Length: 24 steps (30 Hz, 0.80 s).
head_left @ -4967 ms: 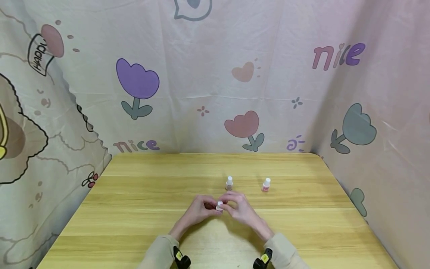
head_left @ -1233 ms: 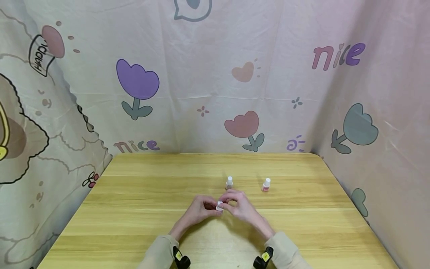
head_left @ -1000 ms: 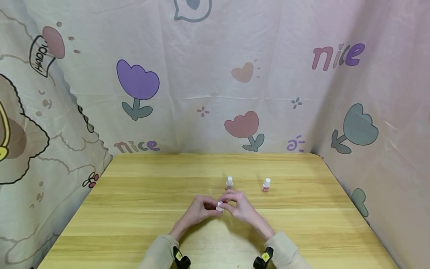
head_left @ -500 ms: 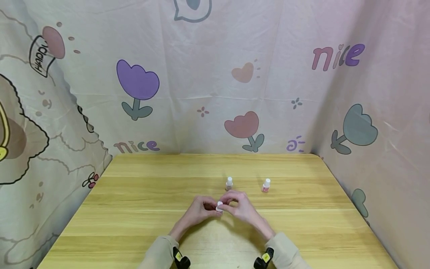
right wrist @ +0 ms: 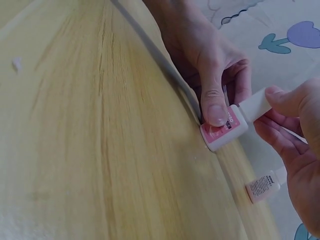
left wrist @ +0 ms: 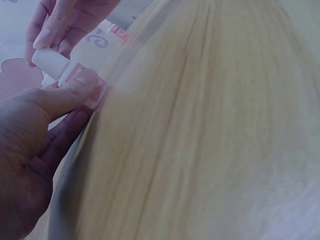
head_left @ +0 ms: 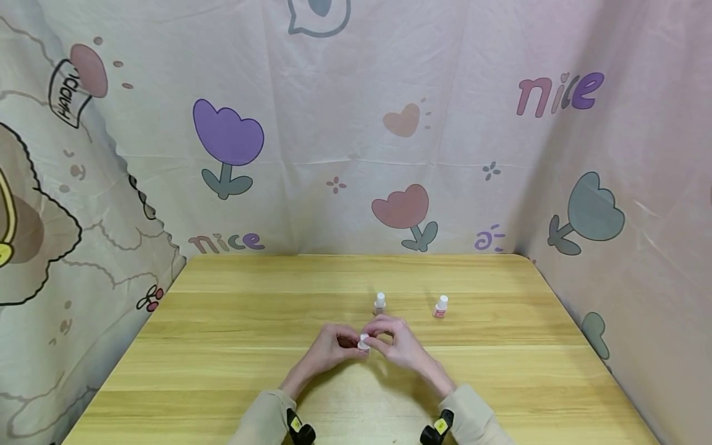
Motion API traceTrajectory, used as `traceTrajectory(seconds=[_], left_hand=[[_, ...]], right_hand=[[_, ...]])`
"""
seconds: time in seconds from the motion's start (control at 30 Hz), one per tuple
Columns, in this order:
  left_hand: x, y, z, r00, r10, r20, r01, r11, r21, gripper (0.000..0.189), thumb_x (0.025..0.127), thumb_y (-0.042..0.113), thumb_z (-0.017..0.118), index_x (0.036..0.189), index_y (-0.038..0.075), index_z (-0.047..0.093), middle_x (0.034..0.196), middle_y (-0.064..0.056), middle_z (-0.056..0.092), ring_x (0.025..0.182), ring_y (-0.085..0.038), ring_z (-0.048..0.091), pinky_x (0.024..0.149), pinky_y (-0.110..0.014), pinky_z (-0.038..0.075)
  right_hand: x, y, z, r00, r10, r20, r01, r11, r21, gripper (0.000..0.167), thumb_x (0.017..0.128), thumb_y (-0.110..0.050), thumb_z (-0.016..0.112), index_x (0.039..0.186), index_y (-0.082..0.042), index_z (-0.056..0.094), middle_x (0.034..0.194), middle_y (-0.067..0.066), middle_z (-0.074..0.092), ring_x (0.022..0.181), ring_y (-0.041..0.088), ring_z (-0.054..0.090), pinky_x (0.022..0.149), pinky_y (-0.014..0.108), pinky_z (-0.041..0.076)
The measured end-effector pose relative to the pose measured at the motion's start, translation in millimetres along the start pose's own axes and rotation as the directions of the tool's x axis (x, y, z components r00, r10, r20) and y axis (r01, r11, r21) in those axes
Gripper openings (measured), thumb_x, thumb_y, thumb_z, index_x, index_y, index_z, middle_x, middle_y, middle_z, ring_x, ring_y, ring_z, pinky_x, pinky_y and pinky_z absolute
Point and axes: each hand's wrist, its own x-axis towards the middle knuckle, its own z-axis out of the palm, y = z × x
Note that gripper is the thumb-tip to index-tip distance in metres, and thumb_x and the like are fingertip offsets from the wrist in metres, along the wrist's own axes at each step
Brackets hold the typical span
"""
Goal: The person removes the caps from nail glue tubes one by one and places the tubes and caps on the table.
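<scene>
A small white bottle with a pink label (right wrist: pixel 224 131) stands on the table near its middle, between the two hands. My left hand (head_left: pixel 332 347) grips its body, with the thumb across the label in both wrist views. At the top, my right hand (head_left: pixel 396 343) pinches the white cap (right wrist: pixel 255 105) between thumb and fingers. The cap sits on the bottle's neck. Just beyond the right hand stands a second white-capped bottle (head_left: pixel 380 303), its lower part partly hidden in the head view. A third bottle with a pink label (head_left: pixel 440 306) stands upright farther right.
The wooden table (head_left: pixel 245 315) runs back to a printed cloth (head_left: pixel 334 123) that hangs behind it and at both sides. In the right wrist view a small pale scrap (right wrist: pixel 16 64) lies on the wood.
Both hands stay at the same spot on the bottle. Only the right hand's fingers have shifted slightly at the cap; the other two bottles have not moved.
</scene>
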Motion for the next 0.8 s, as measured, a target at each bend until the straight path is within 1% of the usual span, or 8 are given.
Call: traceTrajectory(seconds=[0.07,0.13,0.17,0.2,0.3,0.4,0.6,0.8], left_hand=[[0.0,0.1,0.2,1.0,-0.008,-0.003,0.008,1.0,0.002,0.013,0.079,0.0,0.082,0.091,0.001,0.077,0.088,-0.017,0.076,0.073,-0.011,0.066,0.068,-0.022,0.056],[-0.2,0.8,0.0,1.0,0.0,-0.004,0.0,1.0,0.001,0.013,0.079,0.0,0.082,0.09,0.001,0.077,0.087,-0.017,0.075,0.073,-0.011,0.066,0.068,-0.021,0.056],[-0.5,1.7,-0.4,1.0,0.007,-0.003,-0.007,1.0,-0.002,0.013,0.079,0.0,0.082,0.091,0.001,0.077,0.086,-0.017,0.075,0.073,-0.011,0.066,0.067,-0.021,0.056],[-1.1,6.4,-0.8,1.0,0.011,-0.005,-0.011,1.0,-0.001,0.013,0.078,-0.002,0.082,0.09,0.0,0.077,0.085,-0.019,0.075,0.073,-0.013,0.066,0.067,-0.022,0.056],[-1.2,6.5,-1.0,1.0,0.02,-0.006,-0.02,1.0,-0.006,0.013,0.079,-0.002,0.081,0.09,0.0,0.077,0.084,-0.019,0.075,0.072,-0.014,0.066,0.066,-0.022,0.056],[-1.3,6.1,-1.3,1.0,0.024,-0.006,-0.024,1.0,-0.008,0.013,0.079,-0.002,0.081,0.091,0.0,0.077,0.085,-0.019,0.075,0.072,-0.015,0.067,0.066,-0.022,0.056],[-1.0,5.4,-1.4,1.0,0.024,-0.002,-0.024,1.0,-0.008,0.013,0.079,-0.002,0.081,0.091,0.0,0.077,0.086,-0.019,0.076,0.073,-0.017,0.068,0.067,-0.023,0.057],[-0.8,5.1,-1.1,1.0,0.016,-0.001,-0.016,1.0,-0.002,0.013,0.079,-0.002,0.081,0.091,0.0,0.077,0.087,-0.018,0.075,0.073,-0.016,0.068,0.067,-0.023,0.057]], right_hand=[[-0.4,0,0,1.0,0.004,0.003,-0.004,1.0,0.007,0.012,0.093,-0.008,0.07,0.104,-0.005,0.074,0.098,0.007,0.073,0.087,0.015,0.069,0.091,0.033,0.059],[-0.9,2,1,1.0,0.004,-0.011,-0.004,1.0,0.008,0.013,0.092,-0.007,0.071,0.104,-0.005,0.074,0.098,0.008,0.073,0.087,0.017,0.069,0.09,0.034,0.059],[-1.0,2,2,1.0,0.001,-0.022,-0.001,1.0,0.007,0.013,0.091,-0.005,0.072,0.104,-0.004,0.074,0.097,0.009,0.072,0.086,0.019,0.069,0.089,0.034,0.06],[-1.1,3,3,0.999,-0.003,-0.037,0.003,1.0,0.007,0.013,0.09,-0.004,0.072,0.103,-0.003,0.074,0.095,0.01,0.072,0.084,0.021,0.069,0.086,0.034,0.06],[-0.2,0,5,0.997,-0.012,-0.079,0.011,1.0,-0.004,0.013,0.085,0.003,0.075,0.098,0.0,0.073,0.09,0.014,0.071,0.079,0.027,0.068,0.077,0.035,0.061],[1.3,-8,4,0.995,-0.02,-0.097,0.02,1.0,0.0,0.013,0.082,0.007,0.075,0.094,0.003,0.072,0.085,0.017,0.07,0.075,0.031,0.067,0.072,0.036,0.06],[4.0,-29,-2,0.994,-0.054,-0.09,0.055,0.998,0.008,0.011,0.082,0.01,0.073,0.092,0.006,0.072,0.084,0.018,0.07,0.074,0.03,0.067,0.073,0.033,0.061],[4.5,-29,-2,0.994,-0.069,-0.083,0.07,0.998,0.002,0.01,0.084,0.01,0.072,0.093,0.005,0.073,0.086,0.017,0.071,0.076,0.029,0.067,0.078,0.035,0.061]])
